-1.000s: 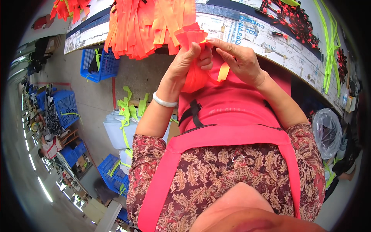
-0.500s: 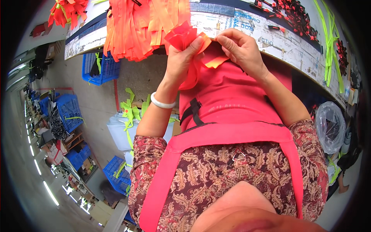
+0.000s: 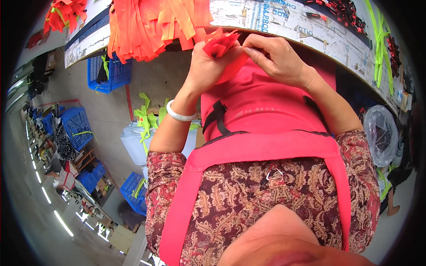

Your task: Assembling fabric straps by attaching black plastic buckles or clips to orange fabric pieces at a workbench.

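My left hand [image 3: 207,68], with a white bangle on its wrist, is closed around a bunch of folded red-orange fabric strips [image 3: 220,44]. The bunched ends fan out above the fist, and a red length hangs below the fingers toward my apron. My right hand [image 3: 279,61] is closed in a pinch right beside the left fingertips, at the edge of that red length. What lies between its thumb and forefinger is too small to make out. Both hands are over my red apron [image 3: 266,99], just in front of the table edge.
A thick pile of orange strips [image 3: 137,33] overhangs the worn white table [image 3: 239,17]. Small black-and-red pieces [image 3: 341,15] and yellow-green strips [image 3: 379,48] lie to the right. Blue crates [image 3: 108,73] stand on the floor at left; a clear plastic bag [image 3: 380,135] is at right.
My hands have drawn closer together. The bunch has turned in my left hand, and the loose orange end that hung between the hands no longer shows. The view has shifted slightly.
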Demonstrator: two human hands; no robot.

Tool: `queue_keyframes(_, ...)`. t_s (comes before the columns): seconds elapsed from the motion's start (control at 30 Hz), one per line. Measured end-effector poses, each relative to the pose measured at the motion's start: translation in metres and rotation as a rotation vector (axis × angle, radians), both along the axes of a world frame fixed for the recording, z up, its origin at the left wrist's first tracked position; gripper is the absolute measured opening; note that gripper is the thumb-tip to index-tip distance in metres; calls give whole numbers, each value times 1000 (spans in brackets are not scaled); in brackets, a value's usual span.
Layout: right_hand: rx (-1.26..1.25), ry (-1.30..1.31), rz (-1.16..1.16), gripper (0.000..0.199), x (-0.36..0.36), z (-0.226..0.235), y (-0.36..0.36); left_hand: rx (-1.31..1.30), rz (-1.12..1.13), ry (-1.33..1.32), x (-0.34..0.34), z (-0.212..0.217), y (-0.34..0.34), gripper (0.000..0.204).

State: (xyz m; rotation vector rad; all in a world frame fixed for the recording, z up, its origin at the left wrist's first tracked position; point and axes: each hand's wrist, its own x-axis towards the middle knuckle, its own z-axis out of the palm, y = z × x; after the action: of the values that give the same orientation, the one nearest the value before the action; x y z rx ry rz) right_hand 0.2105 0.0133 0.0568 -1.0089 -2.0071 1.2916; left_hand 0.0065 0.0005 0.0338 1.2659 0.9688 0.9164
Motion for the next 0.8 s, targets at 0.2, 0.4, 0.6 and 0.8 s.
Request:
queue_keyframes(0.2,-758,227,-120,17,2,-40,-5,685,59,314,23,-2,-3,20)
queue_keyframes(0.4,-1062,415,-254,39,8,-48,-2,-13,60,-161,15,-13,3,3)
queue_keyframes(0.6,-1120,502,-241,39,28,-42,-12,-211,44,-84,11,-11,0,11)
queue_keyframes(0.8,-1292,530,-298,43,34,-61,-25,-274,7,-44,17,-14,0,15)
